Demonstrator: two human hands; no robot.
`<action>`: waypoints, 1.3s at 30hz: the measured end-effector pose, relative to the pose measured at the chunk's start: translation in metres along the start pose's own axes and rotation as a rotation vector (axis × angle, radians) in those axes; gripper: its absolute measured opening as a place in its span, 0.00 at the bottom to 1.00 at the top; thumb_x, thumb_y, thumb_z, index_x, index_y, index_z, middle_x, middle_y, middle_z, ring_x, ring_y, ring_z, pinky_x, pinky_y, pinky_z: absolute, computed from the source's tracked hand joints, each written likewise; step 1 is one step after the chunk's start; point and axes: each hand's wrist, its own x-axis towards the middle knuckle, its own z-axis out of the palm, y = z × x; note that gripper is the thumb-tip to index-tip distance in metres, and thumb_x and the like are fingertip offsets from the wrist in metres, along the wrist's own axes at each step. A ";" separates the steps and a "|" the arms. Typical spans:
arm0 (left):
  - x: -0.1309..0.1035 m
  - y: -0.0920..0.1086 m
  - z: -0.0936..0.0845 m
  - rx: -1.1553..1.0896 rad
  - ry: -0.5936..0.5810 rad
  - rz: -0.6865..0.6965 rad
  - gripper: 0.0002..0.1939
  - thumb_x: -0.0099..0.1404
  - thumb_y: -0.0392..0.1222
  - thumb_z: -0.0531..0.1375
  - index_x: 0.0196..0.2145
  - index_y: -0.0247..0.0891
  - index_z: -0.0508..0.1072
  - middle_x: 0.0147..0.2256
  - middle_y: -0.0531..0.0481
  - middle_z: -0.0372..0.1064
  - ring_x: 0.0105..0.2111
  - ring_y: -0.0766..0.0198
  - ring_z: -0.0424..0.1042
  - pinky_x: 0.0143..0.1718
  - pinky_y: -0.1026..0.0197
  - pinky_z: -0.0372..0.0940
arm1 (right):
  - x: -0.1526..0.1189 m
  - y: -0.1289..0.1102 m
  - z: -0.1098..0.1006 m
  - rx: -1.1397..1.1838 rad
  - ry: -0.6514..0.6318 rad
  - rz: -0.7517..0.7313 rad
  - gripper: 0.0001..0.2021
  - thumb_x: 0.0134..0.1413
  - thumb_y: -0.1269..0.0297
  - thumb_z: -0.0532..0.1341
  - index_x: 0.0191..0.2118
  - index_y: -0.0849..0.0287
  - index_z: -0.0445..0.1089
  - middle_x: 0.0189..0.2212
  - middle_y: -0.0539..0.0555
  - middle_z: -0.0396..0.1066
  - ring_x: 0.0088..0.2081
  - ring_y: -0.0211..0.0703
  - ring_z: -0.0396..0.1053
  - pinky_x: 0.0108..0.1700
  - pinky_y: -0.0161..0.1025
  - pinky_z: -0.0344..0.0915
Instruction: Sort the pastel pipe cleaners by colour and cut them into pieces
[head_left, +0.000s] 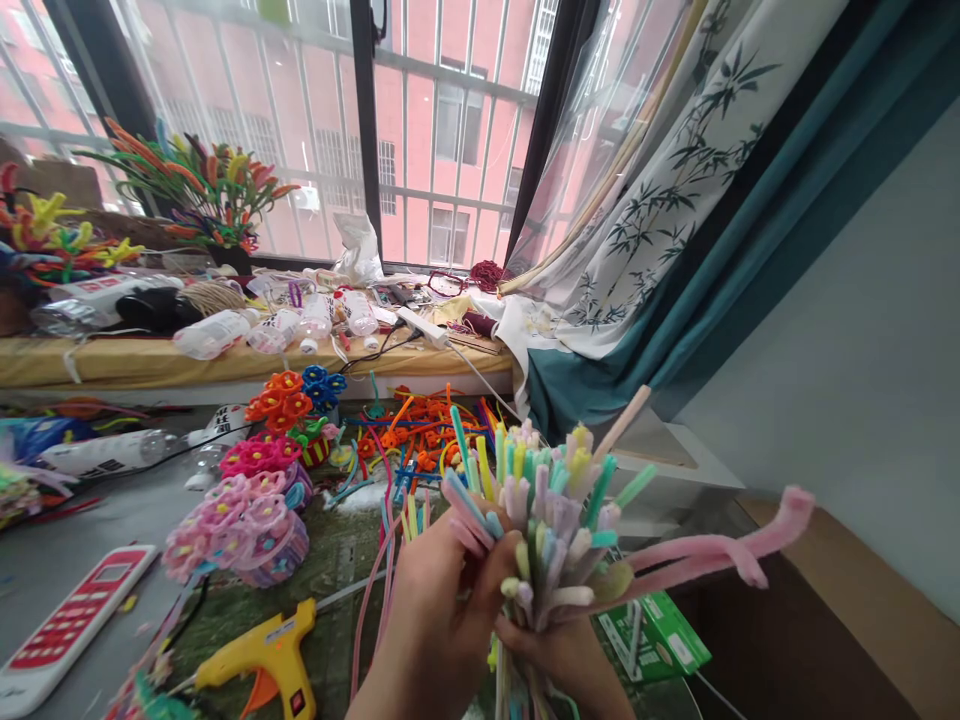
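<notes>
I am seeing a bundle of pastel fuzzy stems (551,510) low in the head view, right of the middle, standing between my 2 hands. Its long axis is running up and away from the grip: coloured tips are fanning out above the fists, and the lower lengths are hanging beneath them. The right hand (574,660) is clamping around the waist of the bundle and sitting closer to its axis; some of its fingers are hiding behind the stems. The left hand (450,590) is pinching a few blue and pink ends at the bundle's left side. A long pink stem (750,550) is jutting out to the right, away from the left hand.

Below and right of the bundle, a green box (671,635) is lying near the right hand; I am not making out its contents. Farther right, a cardboard box (862,590) is showing a dark inside. On the left, a yellow glue gun (277,640) is resting on the table, and beyond it a purple striped basket (283,553) is holding pink fuzzy flowers (232,515). On the window ledge (150,358), a black pot (234,262) is carrying orange and green fuzzy sprays (217,190).
</notes>
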 end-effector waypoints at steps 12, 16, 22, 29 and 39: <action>0.009 0.022 -0.017 0.196 0.477 -0.049 0.05 0.60 0.39 0.61 0.26 0.42 0.74 0.20 0.60 0.71 0.19 0.70 0.70 0.25 0.68 0.66 | 0.002 -0.008 -0.005 0.022 -0.024 0.074 0.30 0.38 0.62 0.69 0.53 0.54 0.73 0.56 0.54 0.70 0.57 0.60 0.67 0.59 0.52 0.63; 0.015 0.038 -0.030 0.262 0.566 -0.183 0.06 0.61 0.44 0.62 0.27 0.44 0.76 0.16 0.61 0.70 0.16 0.70 0.68 0.21 0.68 0.64 | 0.001 -0.014 -0.006 0.078 0.031 0.146 0.32 0.36 0.62 0.70 0.53 0.60 0.73 0.54 0.57 0.72 0.55 0.60 0.68 0.59 0.51 0.63; 0.031 0.039 -0.029 0.034 0.618 -0.192 0.02 0.58 0.40 0.64 0.28 0.43 0.78 0.15 0.62 0.67 0.15 0.72 0.66 0.17 0.69 0.62 | 0.004 -0.031 -0.008 0.249 -0.013 0.213 0.22 0.37 0.61 0.70 0.44 0.59 0.76 0.44 0.56 0.78 0.49 0.57 0.74 0.54 0.45 0.69; 0.045 0.016 -0.028 -0.072 0.539 -0.157 0.08 0.59 0.42 0.65 0.24 0.38 0.73 0.15 0.61 0.66 0.14 0.73 0.64 0.14 0.70 0.60 | 0.006 -0.038 -0.009 0.386 -0.039 0.228 0.28 0.33 0.61 0.74 0.46 0.56 0.74 0.48 0.56 0.76 0.53 0.58 0.71 0.55 0.48 0.68; 0.048 0.007 -0.024 -0.077 0.404 -0.249 0.13 0.61 0.42 0.61 0.21 0.38 0.67 0.14 0.61 0.60 0.13 0.74 0.58 0.14 0.71 0.54 | 0.004 -0.024 -0.011 0.504 -0.032 0.276 0.31 0.30 0.57 0.76 0.45 0.57 0.72 0.42 0.58 0.78 0.47 0.60 0.74 0.50 0.53 0.70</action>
